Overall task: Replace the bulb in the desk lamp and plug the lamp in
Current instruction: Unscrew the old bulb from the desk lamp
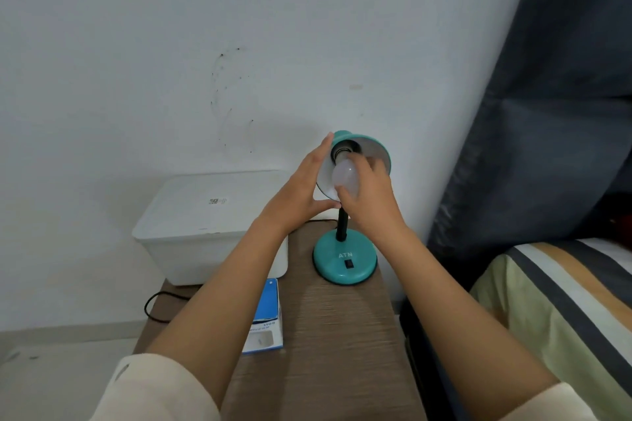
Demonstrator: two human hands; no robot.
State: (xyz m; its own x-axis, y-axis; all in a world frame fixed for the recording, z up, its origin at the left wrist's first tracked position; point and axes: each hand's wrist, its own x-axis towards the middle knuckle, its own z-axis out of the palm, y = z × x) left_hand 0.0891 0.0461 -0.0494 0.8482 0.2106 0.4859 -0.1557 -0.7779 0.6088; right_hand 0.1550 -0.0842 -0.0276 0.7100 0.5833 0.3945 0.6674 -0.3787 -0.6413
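Bulb: a frosted white bulb (346,176) sits at the mouth of the lamp shade, its neck at the dark socket (345,148); whether the base is threaded in is hidden.
Right hand: the right hand (371,195) wraps the bulb, fingers (378,164) closed round its far side, thumb under its rounded end.
Left hand: the left hand (301,190) lies flat and spread against the shade's left rim, fingers straight, thumb touching the lower edge, gripping nothing.
Lamp: a teal desk lamp (345,258), round base marked ATN with a small black switch, black neck, shade (374,152) tilted up towards me.
Counter: the base stands at the far right of the brown counter (328,335).
Nearby: a white lidded box (205,222) to the left, a blue bulb carton (265,314) half under the left forearm.
Cord: a black cord (154,308) loops off the counter's left edge; its ends are out of sight.
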